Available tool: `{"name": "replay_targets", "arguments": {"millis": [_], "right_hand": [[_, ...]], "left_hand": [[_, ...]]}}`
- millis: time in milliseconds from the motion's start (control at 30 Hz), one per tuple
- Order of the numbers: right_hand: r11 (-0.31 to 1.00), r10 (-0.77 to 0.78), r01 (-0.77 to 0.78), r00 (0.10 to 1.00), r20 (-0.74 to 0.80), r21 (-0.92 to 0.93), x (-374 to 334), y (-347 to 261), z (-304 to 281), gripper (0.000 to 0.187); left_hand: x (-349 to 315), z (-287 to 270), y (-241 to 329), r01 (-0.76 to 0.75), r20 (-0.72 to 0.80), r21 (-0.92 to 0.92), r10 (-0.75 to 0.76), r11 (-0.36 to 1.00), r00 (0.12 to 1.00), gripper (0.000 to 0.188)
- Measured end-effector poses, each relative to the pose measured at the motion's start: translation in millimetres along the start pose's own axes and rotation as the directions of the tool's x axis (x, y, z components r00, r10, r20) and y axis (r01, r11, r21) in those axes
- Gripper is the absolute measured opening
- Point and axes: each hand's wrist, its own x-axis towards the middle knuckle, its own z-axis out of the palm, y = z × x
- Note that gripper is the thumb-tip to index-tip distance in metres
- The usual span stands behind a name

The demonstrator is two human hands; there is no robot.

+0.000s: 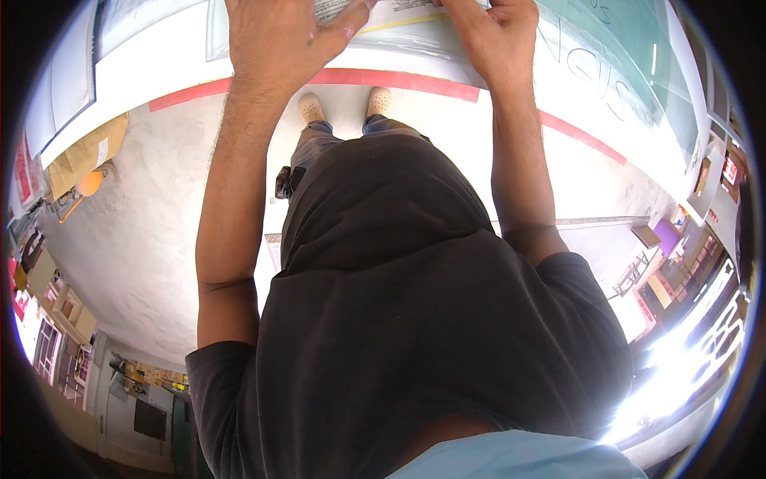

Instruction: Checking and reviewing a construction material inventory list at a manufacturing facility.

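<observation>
Both my hands reach the top edge of the view, over a white table. My left hand point(279, 38) has its thumb stretched out toward a printed sheet point(399, 9) with a yellow stripe; its other fingers are cut off by the frame. My right hand point(501, 38) is at the sheet's right side, thumb apart from the fingers, with the fingertips partly out of view. Clear plastic point(419, 40) lies at the near side of the sheet, between the hands. I see nothing gripped in either hand. Whether the fingertips press on the sheet is hidden.
A red strip point(383, 77) runs along the table's near edge. On the right lies a greenish transparent sheet point(650, 72) with handwriting. A ribbed pale panel point(64, 88) is at the far left, with brown cardboard point(88, 156) below the table edge. My clog shoes point(379, 101) stand close to the table.
</observation>
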Motion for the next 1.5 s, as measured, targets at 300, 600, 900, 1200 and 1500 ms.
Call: {"name": "replay_targets", "arguments": {"millis": [300,600,900,1200,1500], "right_hand": [[0.998,-0.059,0.059,0.998,-0.002,0.007,2.0,8.6,-4.9,0.006],[0.996,-0.089,0.089,0.996,-0.01,0.02,0.3,15.5,-13.8,0.005],[0.999,-0.051,0.051,0.998,-0.034,0.003,-6.0,4.8,-15.6,0.005],[0.992,-0.124,0.124,0.992,-0.019,0.011,-7.5,-5.3,-10.2,0.007],[0.979,-0.128,0.09,0.969,-0.211,-0.18,-5.8,-50.7,-50.7,0.028]], "left_hand": [[2.5,0.9,3.5,0.017,0.019,0.005,-0.017,1.0,1.0,0.051],[5.0,2.6,11.1,0.027,0.028,0.012,-0.027,1.0,0.999,0.051],[3.4,-2.7,16.0,0.024,0.029,0.007,-0.024,1.0,0.999,0.05],[0.7,-15.2,11.8,0.016,0.024,0.004,-0.016,1.0,1.0,0.051],[19.6,-75.1,28.3,-0.007,0.12,-0.081,0.017,0.997,0.993,0.074]]}}
